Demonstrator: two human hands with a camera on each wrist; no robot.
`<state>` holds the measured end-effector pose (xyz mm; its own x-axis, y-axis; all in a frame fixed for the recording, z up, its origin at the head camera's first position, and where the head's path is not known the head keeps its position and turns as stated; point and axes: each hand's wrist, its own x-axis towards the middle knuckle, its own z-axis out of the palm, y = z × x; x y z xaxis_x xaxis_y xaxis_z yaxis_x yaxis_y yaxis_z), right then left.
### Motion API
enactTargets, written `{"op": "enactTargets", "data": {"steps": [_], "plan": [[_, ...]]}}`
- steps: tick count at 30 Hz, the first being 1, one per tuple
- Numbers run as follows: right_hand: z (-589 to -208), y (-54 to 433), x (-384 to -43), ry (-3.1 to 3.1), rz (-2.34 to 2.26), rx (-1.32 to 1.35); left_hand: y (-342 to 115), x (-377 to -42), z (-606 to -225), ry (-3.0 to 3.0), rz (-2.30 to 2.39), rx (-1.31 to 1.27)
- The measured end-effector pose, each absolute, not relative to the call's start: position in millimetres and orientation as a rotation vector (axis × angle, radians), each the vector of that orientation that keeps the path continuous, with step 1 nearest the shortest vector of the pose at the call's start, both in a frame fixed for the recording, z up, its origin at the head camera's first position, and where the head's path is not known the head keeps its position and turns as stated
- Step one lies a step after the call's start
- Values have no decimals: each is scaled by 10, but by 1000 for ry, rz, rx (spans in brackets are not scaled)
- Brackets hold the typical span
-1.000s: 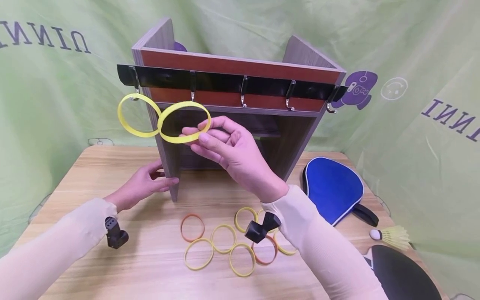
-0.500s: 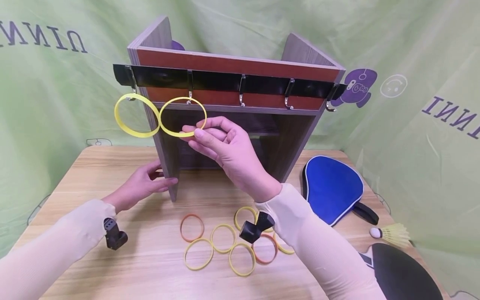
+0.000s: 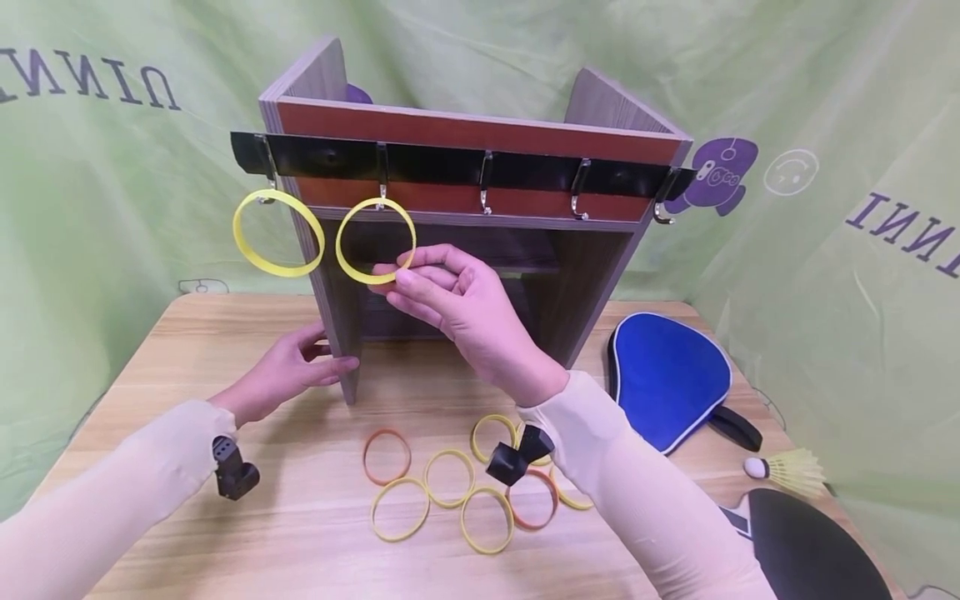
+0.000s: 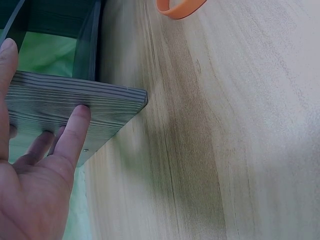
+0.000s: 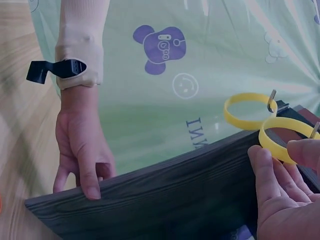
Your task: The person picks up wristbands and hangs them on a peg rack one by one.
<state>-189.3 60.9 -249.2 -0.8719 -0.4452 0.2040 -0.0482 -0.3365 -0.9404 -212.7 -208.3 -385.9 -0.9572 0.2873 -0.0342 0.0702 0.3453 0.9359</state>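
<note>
The right hand (image 3: pixel 476 308) pinches a yellow ring (image 3: pixel 340 243) by its lower right rim. Its top overlaps the tip of the second hook (image 3: pixel 382 193) in the head view. To its left, another yellow ring (image 3: pixel 279 270) hangs from the leftmost hook (image 3: pixel 267 167). Both hooks belong to a black hook rail (image 3: pixel 330 157) across the front of a grey wood-grain cabinet (image 3: pixel 341 275). The left hand (image 3: pixel 281 371) rests its extended fingers against the cabinet's left side panel, low down near the table; the left wrist view shows the fingers (image 4: pixel 72 132) on the panel.
Several yellow rings (image 3: pixel 373 521) and orange rings (image 3: pixel 365 458) lie on the wooden table (image 3: pixel 225 533) in front of the cabinet. To the right are a blue paddle case (image 3: pixel 667 375), a yellow shuttlecock (image 3: pixel 791 471) and a black table tennis paddle (image 3: pixel 810 542). A green curtain (image 3: pixel 480 42) hangs behind.
The right hand has moved its yellow ring slightly right, so a gap now separates it from the hanging ring, which it met in view before. The left hand stays put.
</note>
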Motion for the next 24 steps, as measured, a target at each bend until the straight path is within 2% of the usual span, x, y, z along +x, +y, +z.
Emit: {"op": "enactTargets", "data": {"steps": [13,24], "plan": [[-2620,756,-1953,1709,-2183,-624,-2089,-2130,-3873,2399,1677,316],[-2986,1068,-2049,2002,-1751,-657,-2082,-2118,-3864,2391,1693,326]]}}
